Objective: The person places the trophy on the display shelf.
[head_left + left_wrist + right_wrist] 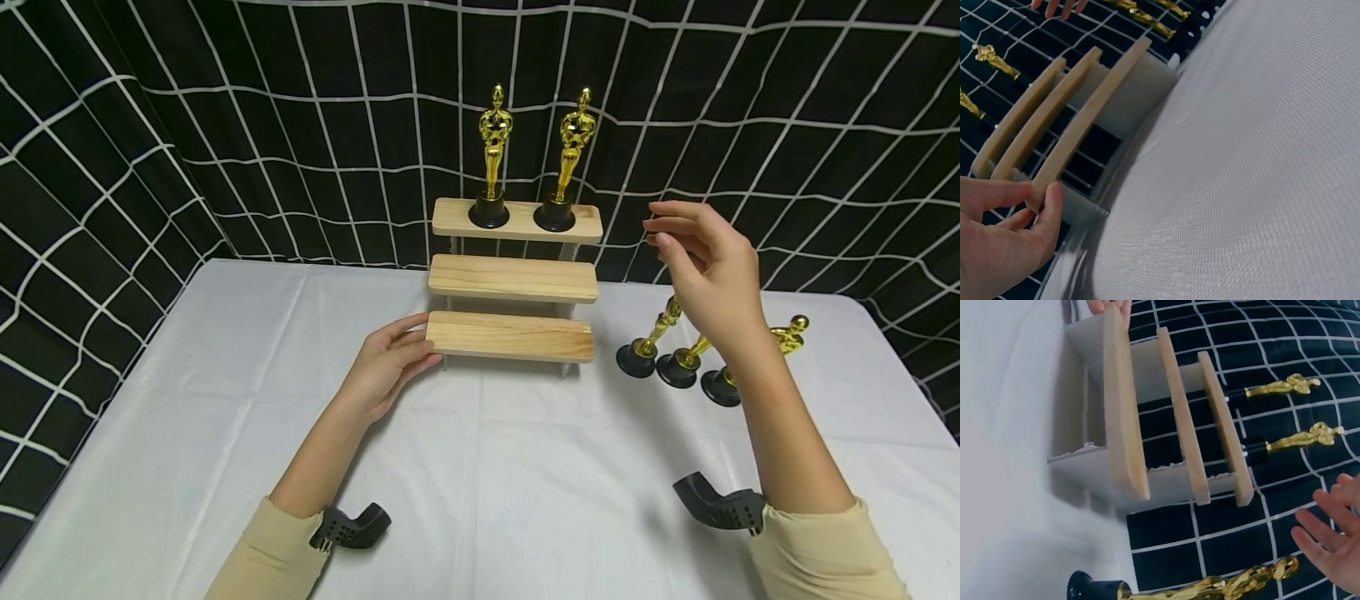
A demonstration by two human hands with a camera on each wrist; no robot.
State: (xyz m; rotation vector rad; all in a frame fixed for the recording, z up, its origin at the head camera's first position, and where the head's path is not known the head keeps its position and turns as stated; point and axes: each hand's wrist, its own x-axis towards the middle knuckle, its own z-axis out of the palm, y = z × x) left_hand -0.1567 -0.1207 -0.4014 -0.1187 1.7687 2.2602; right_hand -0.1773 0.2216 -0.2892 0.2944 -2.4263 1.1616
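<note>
On a table draped in a white cloth [225, 400], before a black backdrop crossed with white lines, a person's left hand [386, 367] rests against the left end of the bottom step [510, 336] of a three-tier wooden stand, thumb and fingers pinching the board's end, seemingly to keep the light stand from shifting. To its right the middle step [513, 277] sits bare, while the top step [517, 220] carries two gold statuettes [492, 158] on black round bases, standing upright side by side toward the left and centre of the board, which leaves room at its right end. Further right, the right hand [708, 267] hangs in the air beside the top step, holding nothing, its fingers loosely extended and slightly bent. Beneath and behind that hand, three more gold statuettes [678, 354] stand in a close row on the cloth, just right of the stand and within easy reach.
</note>
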